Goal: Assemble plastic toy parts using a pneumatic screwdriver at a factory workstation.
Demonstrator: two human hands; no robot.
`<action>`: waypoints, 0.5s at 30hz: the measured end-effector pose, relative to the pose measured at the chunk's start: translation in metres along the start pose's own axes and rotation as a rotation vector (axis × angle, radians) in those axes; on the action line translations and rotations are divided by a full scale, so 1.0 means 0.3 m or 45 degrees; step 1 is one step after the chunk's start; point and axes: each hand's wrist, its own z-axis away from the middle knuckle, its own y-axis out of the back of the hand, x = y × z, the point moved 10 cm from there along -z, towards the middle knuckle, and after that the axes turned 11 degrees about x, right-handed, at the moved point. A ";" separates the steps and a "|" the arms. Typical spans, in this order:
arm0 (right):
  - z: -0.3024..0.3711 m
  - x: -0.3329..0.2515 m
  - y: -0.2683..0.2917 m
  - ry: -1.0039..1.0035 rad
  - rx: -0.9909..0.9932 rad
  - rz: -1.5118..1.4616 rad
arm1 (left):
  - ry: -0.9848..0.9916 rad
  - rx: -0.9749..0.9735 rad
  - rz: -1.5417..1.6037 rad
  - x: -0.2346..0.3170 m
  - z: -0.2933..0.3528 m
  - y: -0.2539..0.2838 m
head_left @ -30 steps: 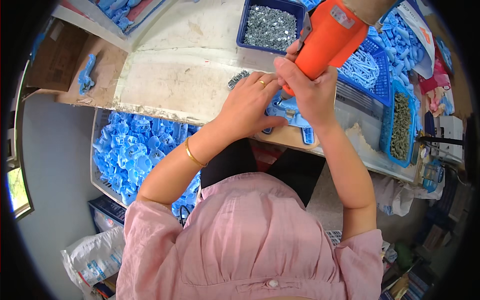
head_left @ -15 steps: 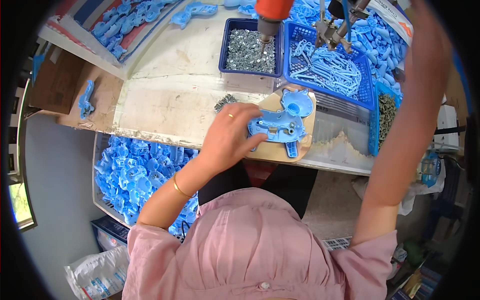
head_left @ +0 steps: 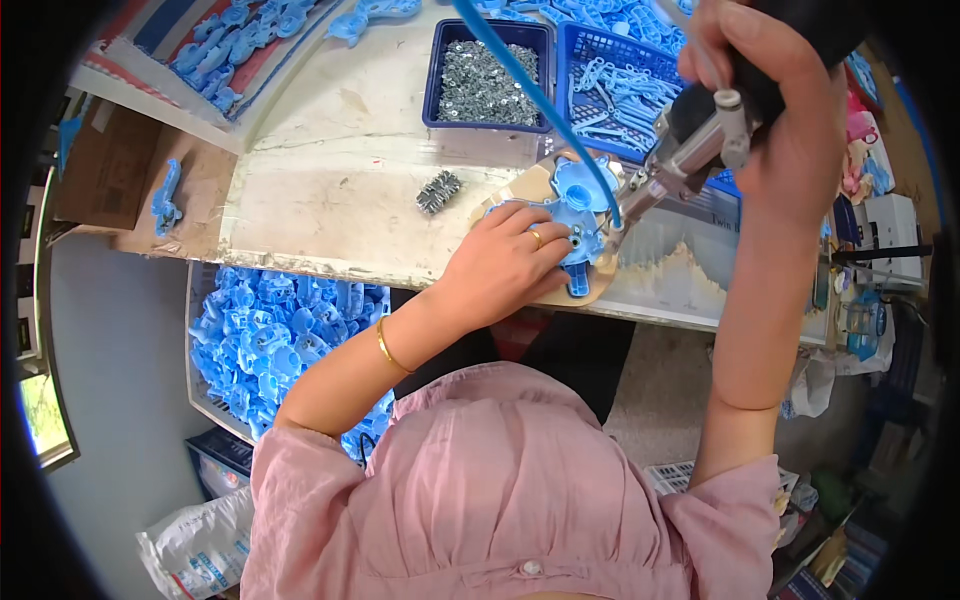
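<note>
A light blue, animal-shaped plastic shell (head_left: pixel 583 190), hollow side up, rests on a tan board (head_left: pixel 528 185) at the table's front edge. My left hand (head_left: pixel 508 252) lies over its left part, fingers across the top and thumb along the near side, holding it down. My right hand (head_left: pixel 795 110) is closed around a black power screwdriver with a metal nozzle (head_left: pixel 678 165). It slants down to the left, its tip at the shell's right side; whether it touches is hard to tell. A blue air hose (head_left: pixel 515 75) arcs down to the nozzle.
A small cluster of metal pieces (head_left: pixel 438 191) lies left of the board. Behind stand a dark blue bin (head_left: pixel 433 100) of small metal parts and a blue basket (head_left: pixel 565 60) of light blue plastic strips. A crate of blue shells (head_left: pixel 290 340) sits below the table's left edge.
My right hand has come down from the upper right, bringing the screwdriver to the shell. My left hand has moved right, farther over the shell. The view has shifted slightly.
</note>
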 end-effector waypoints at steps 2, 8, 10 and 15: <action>0.014 0.035 0.003 -0.015 0.013 -0.073 | 0.014 -0.037 -0.019 -0.012 0.012 -0.004; 0.026 0.095 0.025 -0.041 0.050 -0.170 | 0.039 -0.091 -0.029 -0.014 0.007 -0.018; 0.033 0.121 0.017 -0.083 0.002 -0.211 | 0.038 -0.084 -0.028 -0.016 0.004 -0.020; 0.021 0.149 -0.022 0.226 -0.102 -0.619 | 0.020 -0.032 -0.088 -0.002 -0.008 -0.010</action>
